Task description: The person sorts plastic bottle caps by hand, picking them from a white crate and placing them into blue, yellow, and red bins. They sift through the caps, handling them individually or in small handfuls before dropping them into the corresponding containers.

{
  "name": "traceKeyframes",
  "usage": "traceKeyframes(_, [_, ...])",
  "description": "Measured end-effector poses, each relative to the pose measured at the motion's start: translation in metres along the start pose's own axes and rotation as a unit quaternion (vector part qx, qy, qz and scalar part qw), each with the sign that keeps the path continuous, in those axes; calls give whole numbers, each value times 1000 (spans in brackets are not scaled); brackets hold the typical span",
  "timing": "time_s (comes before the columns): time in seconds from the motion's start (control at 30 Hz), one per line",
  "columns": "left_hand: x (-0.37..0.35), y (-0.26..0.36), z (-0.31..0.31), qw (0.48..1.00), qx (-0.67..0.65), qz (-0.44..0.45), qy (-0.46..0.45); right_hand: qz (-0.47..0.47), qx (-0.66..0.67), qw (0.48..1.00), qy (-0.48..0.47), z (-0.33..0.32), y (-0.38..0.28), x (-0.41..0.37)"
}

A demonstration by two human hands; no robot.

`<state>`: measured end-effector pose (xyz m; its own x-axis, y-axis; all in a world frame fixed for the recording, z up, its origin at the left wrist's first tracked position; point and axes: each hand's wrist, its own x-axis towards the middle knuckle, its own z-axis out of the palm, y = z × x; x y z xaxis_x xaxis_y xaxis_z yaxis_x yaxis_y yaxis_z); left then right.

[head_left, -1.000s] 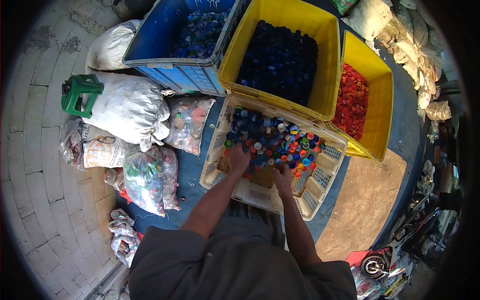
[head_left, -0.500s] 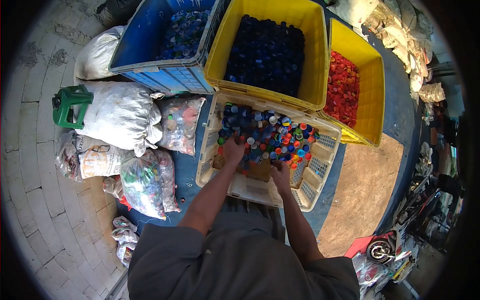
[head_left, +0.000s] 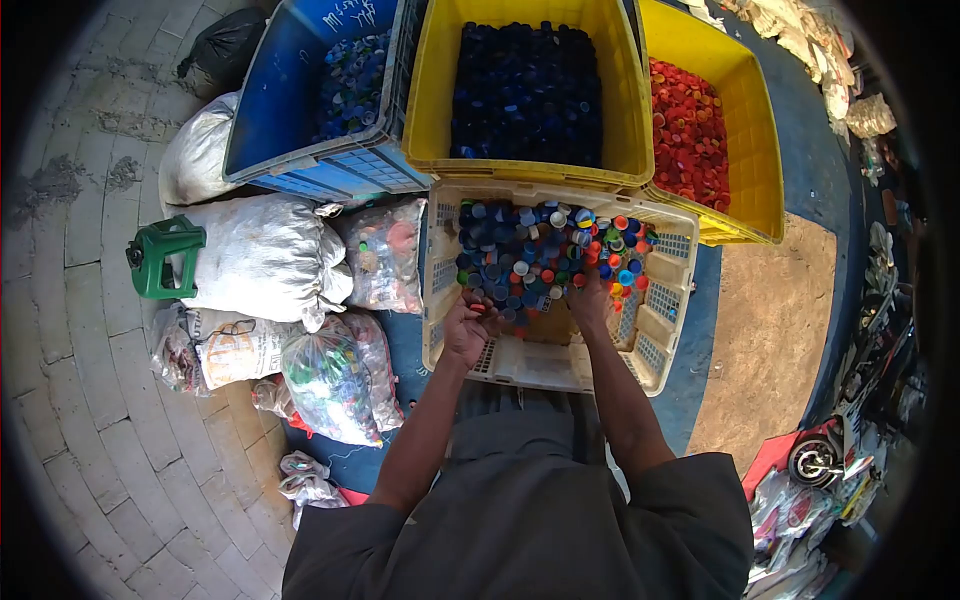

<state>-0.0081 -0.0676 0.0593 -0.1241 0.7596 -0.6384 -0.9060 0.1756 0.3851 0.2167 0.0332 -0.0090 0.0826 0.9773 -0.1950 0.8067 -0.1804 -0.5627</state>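
A cream plastic crate point(head_left: 560, 378) holds a pile of mixed bottle caps point(head_left: 520, 255), blue, white, red and green, heaped toward its far side. My left hand point(head_left: 470, 328) is at the crate's near left, palm partly turned up, fingers curled around a red bottle cap point(head_left: 478, 308). Among the caps right of the middle is my right hand point(head_left: 592, 302), its fingers bent together at a red cap point(head_left: 579, 280); the fingertips are partly hidden.
Beyond the crate stand a blue bin point(head_left: 300, 165) of mixed caps, a yellow bin point(head_left: 430, 120) of dark blue caps and another yellow bin point(head_left: 755, 130) of red caps. Left are white sacks point(head_left: 265, 255), clear bags point(head_left: 335, 385) and a green plastic stool point(head_left: 165, 258). Brown board point(head_left: 765, 340) lies right.
My left hand has drawn back from the pile toward the crate's near left, with a red cap. My right hand has moved forward into the caps. The view has shifted a little.
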Motion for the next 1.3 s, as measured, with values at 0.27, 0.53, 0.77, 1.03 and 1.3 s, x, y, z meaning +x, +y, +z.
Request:
traceKeyframes(0.27, [-2, 9, -2, 993, 93, -34, 69, 57, -59, 996, -42, 14, 2, 10])
traceKeyframes(0.53, [14, -6, 6, 932, 341, -37, 115, 45, 86, 995, -35, -12, -5, 11])
traceKeyframes(0.77, [48, -36, -33, 714, 698, 0, -46, 230, 721, 638, -142, -55, 10, -22])
traceKeyframes(1.03, [43, -57, -8, 504, 857, -104, -20, 295, 684, 665, -60, -65, 26, -47])
traceKeyframes(1.3, [52, -87, 1, 469, 871, -131, 67, 318, 653, 687, 10, -81, 38, -61])
